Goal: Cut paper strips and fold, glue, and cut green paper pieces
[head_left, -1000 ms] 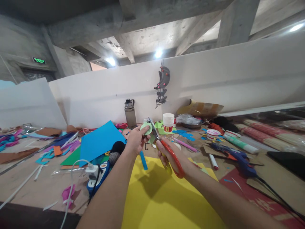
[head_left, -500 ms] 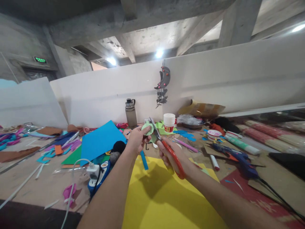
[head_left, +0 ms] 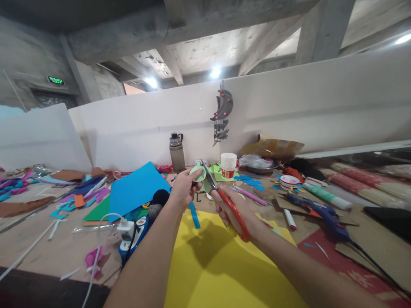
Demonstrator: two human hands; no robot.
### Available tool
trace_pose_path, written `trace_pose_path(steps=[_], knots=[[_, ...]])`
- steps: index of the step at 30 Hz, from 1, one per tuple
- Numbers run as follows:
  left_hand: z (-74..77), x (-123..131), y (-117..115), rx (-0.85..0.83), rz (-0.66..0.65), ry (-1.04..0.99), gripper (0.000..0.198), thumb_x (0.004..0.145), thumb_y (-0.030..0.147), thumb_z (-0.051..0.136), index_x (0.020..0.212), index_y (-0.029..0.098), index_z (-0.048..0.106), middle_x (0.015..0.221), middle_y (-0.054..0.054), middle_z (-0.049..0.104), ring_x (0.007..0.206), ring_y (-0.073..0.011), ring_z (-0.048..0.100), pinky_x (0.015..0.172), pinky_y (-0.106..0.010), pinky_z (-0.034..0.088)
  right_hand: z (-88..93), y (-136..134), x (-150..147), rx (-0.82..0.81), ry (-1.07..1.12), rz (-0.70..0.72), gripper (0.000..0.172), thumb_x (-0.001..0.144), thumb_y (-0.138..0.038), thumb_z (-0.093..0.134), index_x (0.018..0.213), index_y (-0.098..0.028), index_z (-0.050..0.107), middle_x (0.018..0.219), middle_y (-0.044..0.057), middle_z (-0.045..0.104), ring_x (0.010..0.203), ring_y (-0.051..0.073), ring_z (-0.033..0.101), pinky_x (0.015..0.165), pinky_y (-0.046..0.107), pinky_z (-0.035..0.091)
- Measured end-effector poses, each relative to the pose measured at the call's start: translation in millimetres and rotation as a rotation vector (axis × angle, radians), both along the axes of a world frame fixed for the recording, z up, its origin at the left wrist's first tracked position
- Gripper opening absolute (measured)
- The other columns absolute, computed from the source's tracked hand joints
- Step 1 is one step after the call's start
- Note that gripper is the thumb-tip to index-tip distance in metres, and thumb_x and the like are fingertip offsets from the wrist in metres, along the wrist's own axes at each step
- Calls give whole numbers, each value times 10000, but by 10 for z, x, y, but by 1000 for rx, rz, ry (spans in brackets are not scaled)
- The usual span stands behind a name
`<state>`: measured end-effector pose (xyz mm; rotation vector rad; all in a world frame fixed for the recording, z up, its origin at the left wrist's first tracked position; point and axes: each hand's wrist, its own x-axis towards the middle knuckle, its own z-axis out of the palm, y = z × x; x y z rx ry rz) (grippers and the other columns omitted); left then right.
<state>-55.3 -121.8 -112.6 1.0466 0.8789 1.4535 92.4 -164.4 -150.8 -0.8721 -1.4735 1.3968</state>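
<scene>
Between the thumb and fingers of my left hand (head_left: 184, 188) is a pale green piece of paper (head_left: 199, 176) with a rounded edge. My right hand (head_left: 236, 204) grips orange-red handled scissors (head_left: 233, 209), their metal blades pointing up and away beside the green paper. The blades look slightly apart, and a bit of green shows by them. Below both hands lies a large yellow sheet (head_left: 224, 273), with their shadow across it. A narrow blue strip (head_left: 194, 215) rests on its upper left part.
Left of my arms are a blue sheet (head_left: 138, 186), a power strip (head_left: 135, 237) with a white charger, and colored scraps. A bottle (head_left: 177, 153) and stacked paper cups (head_left: 228, 164) stand at the back. A glue gun (head_left: 330, 220) and its cord lie right. A moon ornament (head_left: 224, 106) hangs behind.
My hands have barely moved. The green paper has turned slightly in my left fingers, and the scissors stay beside it. The hanging moon has swung a little to the right.
</scene>
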Motion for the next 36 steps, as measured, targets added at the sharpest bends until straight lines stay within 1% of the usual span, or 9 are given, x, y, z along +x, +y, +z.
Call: trace_pose_path(steps=[9, 13, 16, 19, 23, 26, 29, 32, 36], knots=[[-26, 2, 3, 17, -18, 54, 331, 590, 335, 815, 720, 109, 611, 590, 10, 580, 379, -15, 436, 336, -135, 246, -45, 78, -5, -2, -35, 2, 365, 728, -521, 631, 847, -244, 426, 542, -107, 424, 373, 58, 371, 351, 165, 304], [-27, 13, 2, 18, -20, 69, 353, 572, 350, 818, 707, 110, 598, 600, 2, 586, 379, -16, 439, 330, -137, 232, -86, 111, -12, -41, 12, 4, 366, 735, -522, 632, 878, -249, 435, 550, -104, 412, 404, 60, 369, 360, 158, 295], [-14, 12, -3, 23, -23, 88, 353, 581, 358, 807, 702, 109, 590, 609, -9, 599, 374, -17, 444, 324, -136, 219, -123, 119, -9, -68, 53, 37, 368, 753, -534, 626, 892, -252, 437, 555, -101, 414, 422, 61, 372, 367, 153, 298], [-1, 8, -11, 24, -13, 105, 342, 590, 354, 801, 701, 109, 589, 598, -6, 594, 369, -18, 442, 323, -136, 209, -145, 121, -6, -76, 63, 37, 377, 748, -542, 636, 893, -249, 449, 552, -97, 420, 414, 56, 361, 361, 151, 284], [20, 6, -26, 21, -8, 117, 349, 571, 351, 813, 686, 114, 584, 580, 5, 578, 369, -16, 434, 326, -140, 197, -105, 106, -11, -115, 50, 19, 409, 739, -595, 614, 879, -247, 451, 537, -95, 409, 393, 56, 341, 348, 155, 259], [32, 1, -32, 32, -14, 127, 364, 561, 371, 819, 676, 114, 588, 568, 9, 568, 369, -16, 423, 330, -146, 189, -44, 74, -10, -135, 27, 15, 406, 724, -579, 631, 863, -247, 444, 528, -98, 398, 386, 56, 335, 342, 151, 255], [30, -8, -28, 41, -17, 129, 362, 561, 371, 820, 698, 110, 610, 551, 17, 556, 364, -12, 404, 330, -149, 180, -6, 42, -2, -107, 5, 17, 394, 715, -552, 647, 846, -245, 439, 528, -100, 405, 378, 52, 339, 336, 148, 265], [20, -18, -20, 36, -8, 131, 345, 568, 359, 817, 712, 110, 626, 537, 24, 546, 362, -14, 400, 331, -154, 179, -10, 34, 8, -65, -3, 16, 375, 721, -529, 651, 828, -241, 436, 531, -100, 419, 375, 49, 346, 333, 146, 273], [10, -28, -13, 33, -4, 124, 328, 572, 346, 816, 708, 117, 625, 550, 28, 555, 362, -12, 406, 335, -155, 197, -37, 60, 17, -61, -12, 31, 359, 731, -516, 647, 824, -242, 435, 526, -104, 417, 369, 46, 344, 331, 142, 270]])
